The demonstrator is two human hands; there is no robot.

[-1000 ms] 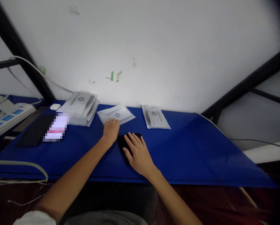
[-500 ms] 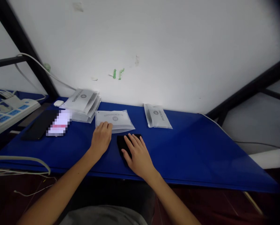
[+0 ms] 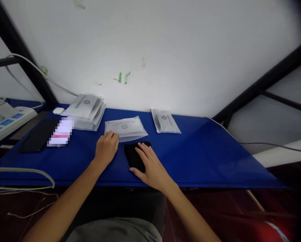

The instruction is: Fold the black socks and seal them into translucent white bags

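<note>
A frosted plastic zip bag (image 3: pixel 130 126) with a grey round logo lies flat on the blue table, tilted slightly. My left hand (image 3: pixel 106 147) has its fingers curled at the bag's near left corner, pinching its edge; the thumb is largely hidden. Just to the right and nearer me is a folded black cloth (image 3: pixel 133 158). My right hand (image 3: pixel 152 166) rests on that cloth, palm down, fingers stretched out and thumb apart. It covers the cloth's right part.
Several similar bags (image 3: pixel 86 109) are stacked at the back left, and another bag (image 3: pixel 166 121) lies by the wall. A white case (image 3: pixel 58 111), a dark phone-like slab (image 3: pixel 38 136), a blurred-out bright screen (image 3: pixel 61 131) and a power strip (image 3: pixel 11 119) occupy the left side.
The view has shifted a little. The bag by my left hand has slid slightly right and turned a little. My right hand stays on the black cloth.
</note>
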